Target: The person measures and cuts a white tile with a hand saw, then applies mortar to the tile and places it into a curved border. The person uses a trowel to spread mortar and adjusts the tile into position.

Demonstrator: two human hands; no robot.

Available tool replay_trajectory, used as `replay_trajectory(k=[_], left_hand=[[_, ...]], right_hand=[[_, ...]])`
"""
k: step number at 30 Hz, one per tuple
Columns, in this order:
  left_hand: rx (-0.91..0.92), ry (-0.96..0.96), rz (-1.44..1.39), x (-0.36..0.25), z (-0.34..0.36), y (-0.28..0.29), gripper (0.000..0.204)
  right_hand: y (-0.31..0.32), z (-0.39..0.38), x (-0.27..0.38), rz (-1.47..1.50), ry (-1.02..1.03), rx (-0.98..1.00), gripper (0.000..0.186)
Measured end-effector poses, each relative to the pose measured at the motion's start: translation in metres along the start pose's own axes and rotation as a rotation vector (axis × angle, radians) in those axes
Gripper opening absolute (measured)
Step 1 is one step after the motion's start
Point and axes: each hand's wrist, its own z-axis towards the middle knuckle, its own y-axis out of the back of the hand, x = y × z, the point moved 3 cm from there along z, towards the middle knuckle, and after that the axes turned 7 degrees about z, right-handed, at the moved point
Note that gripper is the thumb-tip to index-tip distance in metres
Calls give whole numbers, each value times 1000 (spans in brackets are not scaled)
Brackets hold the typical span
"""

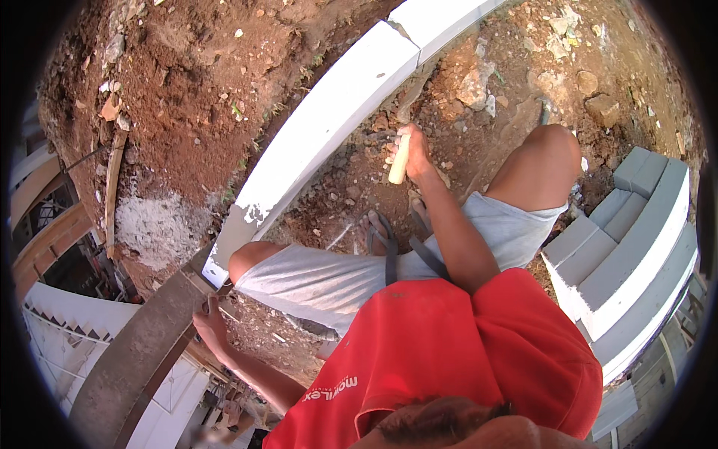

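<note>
A curved concrete kerb [321, 127], mostly coated white, runs along the ground in front of me. Near its close end the coat stops in a ragged edge and a patch of bare grey concrete [238, 224] shows. My right hand [419, 153] is closed around the pale wooden handle [399, 161] of a tool, just to the right of the kerb; the tool's working end is not clear. At lower left, my left hand [210, 323] is beside the joint between the white kerb and a grey-brown concrete piece [142, 352]. Its fingers are curled, and what they grip is hidden.
Several white-sided concrete blocks [636, 239] are stacked at the right. Reddish soil [187, 90] with stones spreads beyond the kerb, and a wooden strip [115, 191] lies on it. White panels [78, 310] and timber sit at lower left. My sandalled feet [378, 232] are close to the kerb.
</note>
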Motion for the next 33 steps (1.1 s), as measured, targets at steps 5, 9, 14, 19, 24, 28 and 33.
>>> replay_trajectory(k=[5, 9, 14, 19, 24, 28, 33], left_hand=[[-176, -545, -384, -217, 32, 33, 32], [-51, -1024, -354, -389, 19, -24, 40], [-141, -1404, -347, -521, 11, -108, 54], [-109, -1420, -447, -576, -7, -145, 57], [-233, -1551, -409, -600, -10, -161, 57], [-194, -1573, -380, -603, -12, -166, 57], [-208, -1549, -390, -603, -16, -163, 51]], right_hand=[[27, 74, 34, 8, -31, -100, 18], [26, 85, 53, 3, -37, -22, 17], [7, 71, 52, -126, 26, -13, 18], [9, 27, 48, -205, 91, 90, 13], [14, 13, 66, -128, 99, 42, 12], [28, 43, 110, -62, 71, -32, 12], [19, 67, 136, -191, 75, -96, 13]])
